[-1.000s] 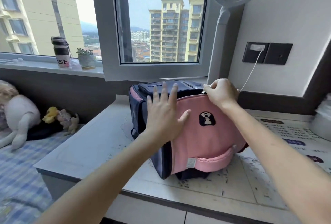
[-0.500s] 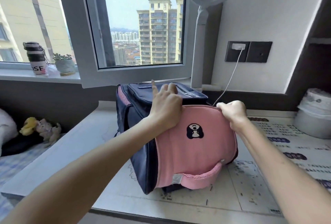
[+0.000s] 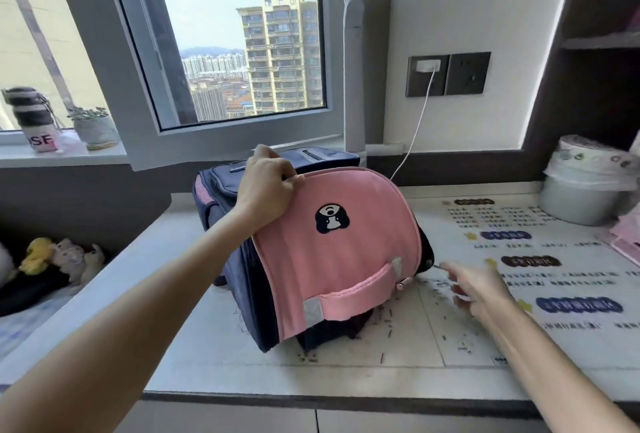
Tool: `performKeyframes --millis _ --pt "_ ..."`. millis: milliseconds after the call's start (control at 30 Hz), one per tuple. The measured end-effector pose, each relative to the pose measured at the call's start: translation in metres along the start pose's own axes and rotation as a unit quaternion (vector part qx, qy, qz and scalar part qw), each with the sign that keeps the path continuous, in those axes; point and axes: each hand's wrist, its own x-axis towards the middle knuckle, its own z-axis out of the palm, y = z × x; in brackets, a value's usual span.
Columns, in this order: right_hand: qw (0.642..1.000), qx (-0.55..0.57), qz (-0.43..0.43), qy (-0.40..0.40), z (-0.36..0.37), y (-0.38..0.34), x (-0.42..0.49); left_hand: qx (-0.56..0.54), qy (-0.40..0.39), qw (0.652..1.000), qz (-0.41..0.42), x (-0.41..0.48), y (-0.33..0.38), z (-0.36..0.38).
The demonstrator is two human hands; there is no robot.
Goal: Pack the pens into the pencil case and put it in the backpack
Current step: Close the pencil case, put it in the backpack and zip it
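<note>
Now sliding down from 12 to 4 o'clock of backpack [image 3: 332, 242]: right hand [image 3: 476, 288].
Pinching zipper pull, fingers together, blurred; left hand [image 3: 265, 186] clamping top edge.

sill: bottle [image 3: 33, 119], potted plant [image 3: 95, 127] | wall: sockets [image 3: 448, 74], cable [image 3: 417, 127]

Letters "SE" on the windowsill bottle [image 3: 36, 120]; desk mat [image 3: 540, 259] print unreadable.

**Materials and finishes**

Backpack [image 3: 332, 242]: matt woven cloth, pink front panel, navy sides, small shiny metal zip pull at its lower right. Desk [image 3: 214, 356] under backpack looked smooth, matt, stone-like. Printed mat [image 3: 540, 280] right of backpack was smooth with a slight sheen. Plush toys [image 3: 62, 259] left of backpack were fuzzy.
</note>
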Motion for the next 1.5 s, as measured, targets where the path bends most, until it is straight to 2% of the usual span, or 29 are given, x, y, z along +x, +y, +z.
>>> performKeyframes --millis 33,100,200,267,333,367,400,500,633,700,800,933,1033,1167,1233,1333,1400,1433,1500 --pt "1.0 -0.018 -0.02 0.012 0.0 0.008 -0.004 -0.001 0.0 1.0 -0.003 0.002 0.0 -0.001" --pt "0.986 -0.134 -0.087 0.049 0.005 0.013 -0.017 -0.002 0.0 1.0 -0.01 0.004 0.001 -0.001" --pt "0.928 -0.289 -0.222 0.074 0.018 0.0 -0.062 -0.015 0.007 1.0 -0.016 0.002 0.003 -0.002" --pt "0.882 -0.34 -0.326 0.014 0.033 -0.007 -0.105 -0.018 0.009 1.0 -0.019 0.001 0.005 -0.003" --pt "0.857 -0.388 -0.333 -0.055 0.052 -0.01 -0.133 -0.016 0.013 1.0 -0.021 -0.001 0.009 -0.005" --pt "0.858 -0.4 -0.314 -0.071 0.06 -0.01 -0.137 -0.015 0.018 1.0 -0.021 -0.002 0.011 -0.007" --pt "0.872 -0.386 -0.293 -0.073 0.066 -0.011 -0.138 -0.016 0.024 0.999 -0.019 -0.002 0.015 -0.008" --pt "0.929 -0.241 -0.274 -0.062 0.074 -0.023 -0.135 -0.015 0.049 0.999 -0.019 -0.005 0.024 -0.018" --pt "0.933 -0.132 -0.335 -0.017 0.068 -0.05 -0.125 -0.009 0.078 0.996 -0.03 -0.004 0.032 -0.047" --pt "0.918 -0.095 -0.384 -0.01 0.065 -0.08 -0.115 0.005 0.079 0.996 -0.033 0.002 0.033 -0.069" --pt "0.887 -0.058 -0.456 -0.041 0.075 -0.138 -0.097 0.006 0.091 0.994 -0.052 0.011 0.03 -0.097" --pt "0.846 -0.098 -0.495 -0.173 0.113 -0.22 -0.089 -0.009 0.164 0.98 -0.112 0.015 0.011 -0.125" --pt "0.788 -0.178 -0.531 -0.255 0.15 -0.263 -0.097 -0.003 0.2 0.97 -0.141 0.005 -0.002 -0.14" --pt "0.716 -0.219 -0.585 -0.311 0.205 -0.291 -0.114 0.047 0.187 0.977 -0.094 -0.026 -0.036 -0.162" --pt "0.697 -0.232 -0.585 -0.343 0.228 -0.298 -0.122 0.06 0.173 0.982 -0.053 -0.043 -0.056 -0.17" --pt "0.706 -0.278 -0.496 -0.423 0.244 -0.309 -0.135 0.083 0.111 0.99 -0.01 -0.065 -0.074 -0.171" --pt "0.718 -0.309 -0.454 -0.428 0.237 -0.313 -0.143 0.124 0.102 0.986 -0.031 -0.069 -0.081 -0.165" --pt "0.732 -0.31 -0.47 -0.385 0.229 -0.311 -0.148 0.154 0.117 0.98 -0.049 -0.066 -0.08 -0.161" --pt "0.777 -0.259 -0.524 -0.234 0.208 -0.29 -0.162 0.209 0.146 0.963 -0.082 -0.058 -0.074 -0.152"
